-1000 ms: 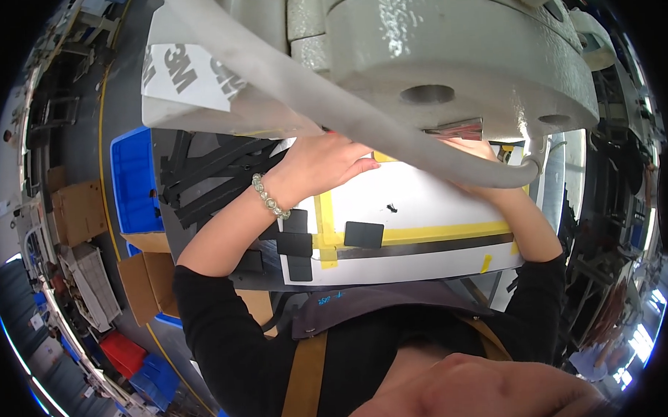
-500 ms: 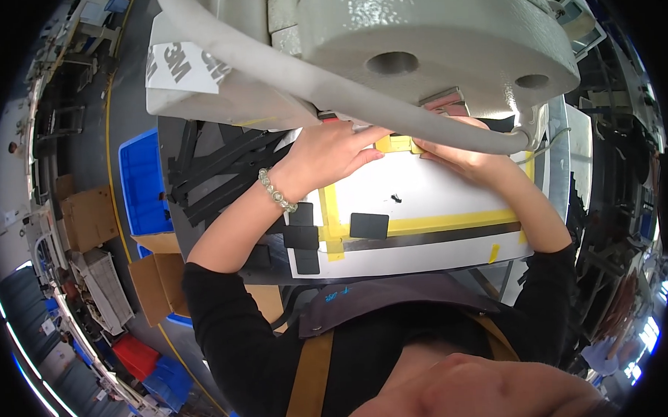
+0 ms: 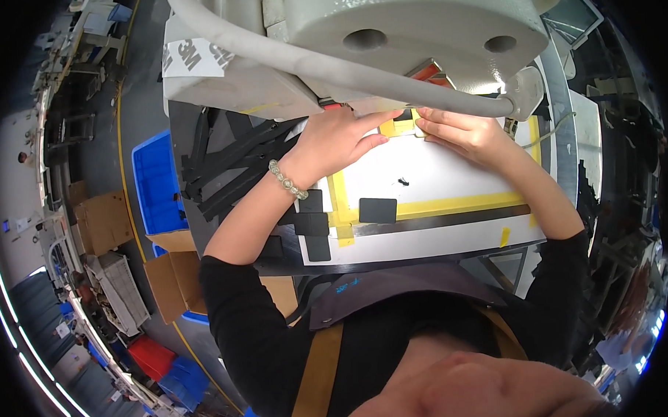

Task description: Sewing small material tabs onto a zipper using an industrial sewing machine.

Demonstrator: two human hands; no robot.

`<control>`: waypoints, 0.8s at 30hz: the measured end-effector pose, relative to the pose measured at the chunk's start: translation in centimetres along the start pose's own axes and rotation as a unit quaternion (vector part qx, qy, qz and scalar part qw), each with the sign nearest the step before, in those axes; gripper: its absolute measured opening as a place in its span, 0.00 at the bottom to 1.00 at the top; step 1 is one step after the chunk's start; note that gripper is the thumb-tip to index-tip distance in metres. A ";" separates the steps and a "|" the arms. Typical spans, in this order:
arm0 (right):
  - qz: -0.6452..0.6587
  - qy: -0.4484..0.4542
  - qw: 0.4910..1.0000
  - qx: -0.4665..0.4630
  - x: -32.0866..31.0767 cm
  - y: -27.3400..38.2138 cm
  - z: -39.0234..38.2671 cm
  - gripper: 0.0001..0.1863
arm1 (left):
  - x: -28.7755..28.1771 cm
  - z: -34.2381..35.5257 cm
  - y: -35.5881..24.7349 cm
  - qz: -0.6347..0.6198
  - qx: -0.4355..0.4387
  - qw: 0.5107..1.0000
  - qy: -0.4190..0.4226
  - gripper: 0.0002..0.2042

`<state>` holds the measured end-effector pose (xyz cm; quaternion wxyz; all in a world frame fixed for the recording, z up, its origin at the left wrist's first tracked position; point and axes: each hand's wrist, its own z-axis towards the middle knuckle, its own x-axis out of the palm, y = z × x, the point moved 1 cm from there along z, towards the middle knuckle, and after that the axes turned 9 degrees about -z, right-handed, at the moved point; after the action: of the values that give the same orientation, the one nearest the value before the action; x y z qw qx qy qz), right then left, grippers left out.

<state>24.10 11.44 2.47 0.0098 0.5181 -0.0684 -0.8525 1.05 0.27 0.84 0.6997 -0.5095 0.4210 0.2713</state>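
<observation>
1. As the grey hose [image 3: 344, 70] slides up our view, our right hand [image 3: 470, 135] comes clear, its grip unclear.
2. Our left hand [image 3: 330, 141] is spread, thumb off forefinger.
3. Between our fingertips sits the yellow-taped block [image 3: 400, 129]: our work's in sight now!

A small yellow piece [image 3: 401, 127], partly covered, lies toward one o'clock from the view's centre. It looks roughly U-shaped, opening toward twelve o'clock.
</observation>
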 end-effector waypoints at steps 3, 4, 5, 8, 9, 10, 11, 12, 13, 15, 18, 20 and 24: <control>0.007 -0.004 1.000 -0.003 0.0 0.0 0.1 0.13 | 0.3 0.0 0.0 0.017 0.039 0.998 -0.054 0.20; 0.013 -0.004 1.000 -0.005 -0.1 0.0 0.1 0.13 | 0.3 0.1 0.0 0.017 0.042 0.998 -0.053 0.20; 0.011 -0.005 1.000 -0.004 -0.1 -0.1 0.2 0.13 | 0.2 0.1 0.1 0.018 0.045 0.997 -0.056 0.20; 0.006 -0.008 1.000 -0.006 0.0 0.0 0.0 0.13 | 0.2 0.0 0.1 0.026 0.044 0.997 -0.052 0.20; -0.001 -0.011 1.000 -0.009 0.1 -0.1 0.0 0.13 | 0.1 0.0 0.1 0.034 0.040 0.998 -0.047 0.20; -0.007 -0.014 1.000 -0.013 0.2 0.0 -0.1 0.13 | 0.1 0.0 0.1 0.034 0.041 0.998 -0.046 0.20; -0.007 -0.014 1.000 -0.011 0.2 0.0 -0.1 0.13 | 0.1 0.0 0.0 0.043 0.040 0.997 -0.041 0.20; -0.004 -0.011 1.000 -0.009 0.1 0.1 -0.1 0.13 | 0.0 0.0 0.0 0.052 0.038 0.997 -0.037 0.20; 0.000 -0.008 1.000 -0.006 0.1 0.1 0.0 0.13 | 0.0 0.0 0.0 0.053 0.038 0.997 -0.036 0.20; -0.001 -0.005 1.000 -0.002 0.1 0.1 -0.1 0.13 | 0.0 0.0 0.0 0.025 0.042 0.998 -0.050 0.20; 0.002 -0.004 1.000 -0.002 0.0 0.2 0.0 0.13 | 0.0 0.0 -0.1 0.011 0.041 0.997 -0.059 0.20; 0.005 -0.006 1.000 -0.005 0.0 0.1 0.0 0.14 | -0.2 0.0 -0.3 0.027 0.027 0.998 -0.039 0.20; 0.004 -0.002 1.000 -0.010 0.1 0.1 -0.2 0.14 | -0.1 0.0 -0.4 0.019 0.042 0.997 -0.061 0.20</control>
<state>24.18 11.34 2.29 0.0185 0.5164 -0.0623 -0.8539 1.34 0.11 1.14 0.7393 -0.4542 0.3985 0.2972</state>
